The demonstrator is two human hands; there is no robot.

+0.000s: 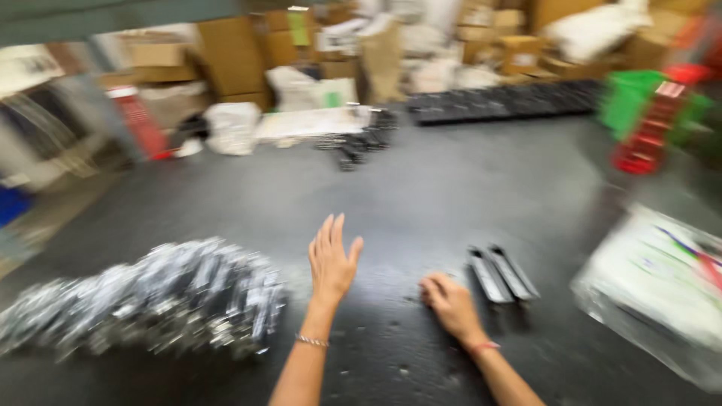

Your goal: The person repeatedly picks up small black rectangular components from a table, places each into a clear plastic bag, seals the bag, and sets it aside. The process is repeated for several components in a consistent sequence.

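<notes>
Metal strips (502,274), two flat grey ones lying side by side on the dark counter (451,195), sit just right of the right hand (450,304), whose fingers curl down against the surface with nothing visibly held, though blur hides the fingertips. Left hand (332,261) is raised open and empty, near a smeared heap of shiny metal parts (150,297). A clear plastic bag (662,289) is cut off at the right edge.

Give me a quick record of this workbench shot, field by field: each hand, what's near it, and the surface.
Left hand: open, fingers raised, holding nothing
Right hand: curled, resting on the dark tabletop
Near left hand: pile of shiny metal parts
Near right hand: two flat dark metal strips
Far right: clear plastic bag
Image: motion-blurred
</notes>
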